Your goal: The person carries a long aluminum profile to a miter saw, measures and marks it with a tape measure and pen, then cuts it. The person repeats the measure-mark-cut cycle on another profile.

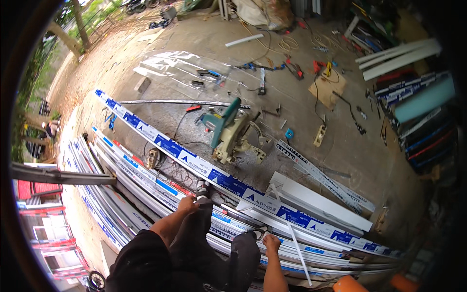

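Observation:
Beside my left knee, my left hand (187,205) is closed with its fingertips together; whatever they hold is too small to name. My right hand (272,242) is curled closed near my right shoe (261,232), with a small pale bit at its fingertips that I cannot make out. A long profile wrapped in blue-and-white film (194,163) runs diagonally in front of my feet. A thin white strip (295,235) lies across the profiles to the right of my right hand. Beyond the wrapped profile stands a green-and-beige miter saw (227,131).
Bundled long profiles (131,194) lie under and beside my legs. Past the saw are clear plastic sheeting (170,73), a blue tape measure (290,133), a power strip (319,136) and corded tools (295,68). A wide white profile (321,202) lies right of the saw; stacked materials (413,102) line the right.

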The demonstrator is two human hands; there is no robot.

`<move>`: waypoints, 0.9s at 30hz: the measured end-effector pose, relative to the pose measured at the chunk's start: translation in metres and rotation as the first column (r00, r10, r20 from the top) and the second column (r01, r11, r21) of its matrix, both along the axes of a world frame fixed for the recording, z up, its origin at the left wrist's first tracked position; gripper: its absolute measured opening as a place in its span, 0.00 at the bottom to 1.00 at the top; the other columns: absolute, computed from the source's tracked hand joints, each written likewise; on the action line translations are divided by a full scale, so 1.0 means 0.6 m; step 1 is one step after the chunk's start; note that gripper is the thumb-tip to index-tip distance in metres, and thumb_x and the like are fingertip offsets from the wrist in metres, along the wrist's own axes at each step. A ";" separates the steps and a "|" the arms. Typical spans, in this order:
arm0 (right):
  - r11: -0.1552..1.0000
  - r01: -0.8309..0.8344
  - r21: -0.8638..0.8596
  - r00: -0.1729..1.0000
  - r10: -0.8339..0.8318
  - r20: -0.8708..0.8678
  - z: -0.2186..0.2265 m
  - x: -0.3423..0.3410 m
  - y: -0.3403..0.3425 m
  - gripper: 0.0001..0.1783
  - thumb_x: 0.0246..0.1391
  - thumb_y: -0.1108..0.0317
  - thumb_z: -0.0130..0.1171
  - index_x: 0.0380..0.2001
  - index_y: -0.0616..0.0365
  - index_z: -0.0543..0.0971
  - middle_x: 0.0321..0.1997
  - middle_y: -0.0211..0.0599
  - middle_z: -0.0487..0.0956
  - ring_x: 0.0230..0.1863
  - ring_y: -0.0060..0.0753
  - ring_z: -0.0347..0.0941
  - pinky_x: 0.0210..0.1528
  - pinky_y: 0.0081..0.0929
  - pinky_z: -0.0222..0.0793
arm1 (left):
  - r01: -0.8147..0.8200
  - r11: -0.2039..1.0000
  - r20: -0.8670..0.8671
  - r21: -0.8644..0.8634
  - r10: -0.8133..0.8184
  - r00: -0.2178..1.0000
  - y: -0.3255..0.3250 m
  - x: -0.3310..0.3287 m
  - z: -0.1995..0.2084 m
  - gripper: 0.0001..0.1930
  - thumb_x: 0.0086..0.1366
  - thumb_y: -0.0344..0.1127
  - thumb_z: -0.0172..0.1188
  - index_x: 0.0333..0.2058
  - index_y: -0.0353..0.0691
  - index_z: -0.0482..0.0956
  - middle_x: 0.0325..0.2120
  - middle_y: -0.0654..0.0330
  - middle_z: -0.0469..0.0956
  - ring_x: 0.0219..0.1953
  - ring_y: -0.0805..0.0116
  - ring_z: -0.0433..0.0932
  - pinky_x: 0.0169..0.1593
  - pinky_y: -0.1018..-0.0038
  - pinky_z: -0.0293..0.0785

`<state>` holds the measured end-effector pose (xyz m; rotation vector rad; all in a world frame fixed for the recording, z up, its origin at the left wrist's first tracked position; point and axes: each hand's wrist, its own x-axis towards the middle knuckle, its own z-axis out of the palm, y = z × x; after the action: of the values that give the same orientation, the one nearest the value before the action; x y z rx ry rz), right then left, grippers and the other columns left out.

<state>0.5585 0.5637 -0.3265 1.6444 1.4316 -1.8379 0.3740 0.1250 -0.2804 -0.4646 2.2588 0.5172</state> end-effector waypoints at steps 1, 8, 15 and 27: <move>0.997 -0.073 0.016 0.997 0.073 -0.023 0.022 -0.008 0.004 0.10 0.59 0.69 0.65 0.40 0.64 0.80 0.31 0.36 0.80 0.30 0.30 0.79 0.31 0.25 0.77 | -0.058 0.998 -0.061 0.016 0.059 0.996 -0.019 0.002 0.013 0.28 0.56 0.50 0.69 0.51 0.39 0.84 0.46 0.50 0.85 0.50 0.53 0.84 0.58 0.64 0.77; 0.852 -0.417 0.316 0.909 0.386 0.160 0.162 -0.137 0.028 0.12 0.54 0.67 0.67 0.39 0.62 0.83 0.30 0.39 0.82 0.29 0.33 0.81 0.30 0.29 0.80 | -0.238 0.924 -0.111 0.300 0.281 0.953 -0.098 -0.006 0.062 0.25 0.56 0.51 0.66 0.49 0.41 0.85 0.45 0.47 0.85 0.49 0.52 0.84 0.57 0.64 0.77; 0.691 -0.605 0.396 0.780 0.614 0.119 0.294 -0.376 -0.118 0.14 0.57 0.64 0.65 0.40 0.66 0.83 0.30 0.38 0.82 0.28 0.29 0.79 0.29 0.26 0.76 | -0.456 0.781 0.023 0.427 0.495 0.869 -0.304 -0.033 0.104 0.26 0.61 0.46 0.70 0.50 0.32 0.83 0.45 0.51 0.86 0.47 0.61 0.85 0.52 0.69 0.79; 0.384 -0.792 0.475 0.410 0.911 -0.053 0.240 -0.653 -0.394 0.18 0.58 0.63 0.66 0.45 0.68 0.83 0.36 0.42 0.85 0.31 0.31 0.82 0.34 0.28 0.77 | -0.894 0.316 -0.022 0.319 0.945 0.326 -0.571 0.093 0.144 0.18 0.58 0.33 0.66 0.46 0.31 0.84 0.29 0.59 0.83 0.26 0.72 0.80 0.28 0.75 0.74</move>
<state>0.1669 0.3271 -0.1822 0.3699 2.2920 -1.1870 0.4297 -0.2177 -0.1941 -1.7027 1.8133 1.4869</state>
